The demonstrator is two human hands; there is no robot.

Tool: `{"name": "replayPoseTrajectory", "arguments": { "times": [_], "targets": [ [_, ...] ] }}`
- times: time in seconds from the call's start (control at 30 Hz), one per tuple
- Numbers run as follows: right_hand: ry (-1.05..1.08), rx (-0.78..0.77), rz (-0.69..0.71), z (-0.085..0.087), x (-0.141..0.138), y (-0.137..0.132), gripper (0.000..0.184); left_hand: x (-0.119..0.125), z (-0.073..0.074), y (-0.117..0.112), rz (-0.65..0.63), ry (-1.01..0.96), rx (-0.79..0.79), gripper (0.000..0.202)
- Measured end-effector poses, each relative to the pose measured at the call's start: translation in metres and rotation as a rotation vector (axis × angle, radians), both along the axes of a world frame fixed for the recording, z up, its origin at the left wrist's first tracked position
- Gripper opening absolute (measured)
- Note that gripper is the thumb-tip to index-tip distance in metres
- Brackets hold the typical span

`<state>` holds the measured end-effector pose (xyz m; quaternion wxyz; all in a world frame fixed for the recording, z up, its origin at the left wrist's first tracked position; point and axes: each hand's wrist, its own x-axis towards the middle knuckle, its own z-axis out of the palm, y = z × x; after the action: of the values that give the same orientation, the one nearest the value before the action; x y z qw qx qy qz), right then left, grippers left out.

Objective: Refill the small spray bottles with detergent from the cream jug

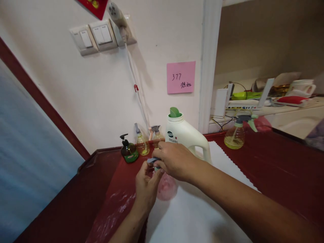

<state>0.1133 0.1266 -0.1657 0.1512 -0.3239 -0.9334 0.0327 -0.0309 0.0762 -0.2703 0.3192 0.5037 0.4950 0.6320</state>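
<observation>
A clear pink spray bottle (167, 188) stands on the white sheet in front of me, its lower body showing beneath my hands. My left hand (146, 184) is closed around its neck, with thumb and fingers pinched near the collar. From the right, my right hand (174, 159) grips the grey spray head (153, 161) at the top. Fingers hide most of the neck and trigger. Just behind my right hand is a large pale-green detergent jug (186, 131) with an open threaded mouth and a green piece (174, 112) sticking up from it.
A dark green pump bottle (129, 152) and a yellow spray bottle (143, 145) stand at the back left, with another spray bottle (157, 135) beside them. One more yellow spray bottle (234, 137) is on the right. A white sheet (202, 209) covers part of the red table (278, 165).
</observation>
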Motion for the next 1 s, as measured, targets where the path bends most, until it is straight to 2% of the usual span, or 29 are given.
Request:
{"name": "replayPoseTrajectory", "arguments": {
  "times": [0.13,0.2,0.27,0.4,0.5,0.57,0.7,0.77,0.83,0.93,1.0],
  "targets": [
    [-0.008,-0.002,0.005,0.005,-0.003,-0.001,0.013,-0.013,0.0,-0.002,-0.202,-0.014,-0.068,0.027],
    [-0.014,-0.006,0.004,0.007,-0.005,-0.002,0.012,-0.016,0.001,-0.002,-0.249,0.003,-0.095,0.028],
    [-0.021,-0.013,0.0,0.009,-0.006,-0.003,0.013,-0.014,0.003,-0.002,-0.217,0.002,-0.072,0.029],
    [-0.03,-0.021,-0.008,0.01,-0.007,-0.004,0.015,-0.001,0.006,0.001,-0.018,0.013,-0.037,0.042],
    [-0.033,-0.021,-0.019,0.009,-0.007,-0.003,0.016,0.0,0.004,0.001,0.03,0.053,-0.033,0.035],
    [-0.035,-0.022,-0.018,0.008,-0.006,-0.003,0.015,-0.007,0.002,0.001,-0.054,0.043,-0.033,0.029],
    [-0.032,-0.019,-0.013,0.007,-0.006,-0.003,0.014,-0.025,0.003,-0.001,-0.319,0.018,-0.109,0.024],
    [-0.028,-0.018,-0.013,0.006,-0.007,-0.003,0.015,-0.027,0.005,-0.001,-0.374,0.01,-0.14,0.026],
    [-0.025,-0.019,-0.015,0.006,-0.007,-0.004,0.014,-0.021,0.006,0.0,-0.332,-0.032,-0.117,0.032],
    [-0.022,-0.017,-0.03,0.006,-0.008,-0.005,0.014,-0.008,0.006,0.003,-0.152,-0.089,-0.064,0.044],
    [-0.022,-0.014,-0.038,0.006,-0.007,-0.005,0.015,-0.002,0.007,0.005,-0.07,-0.084,-0.061,0.044]
  ]
}}
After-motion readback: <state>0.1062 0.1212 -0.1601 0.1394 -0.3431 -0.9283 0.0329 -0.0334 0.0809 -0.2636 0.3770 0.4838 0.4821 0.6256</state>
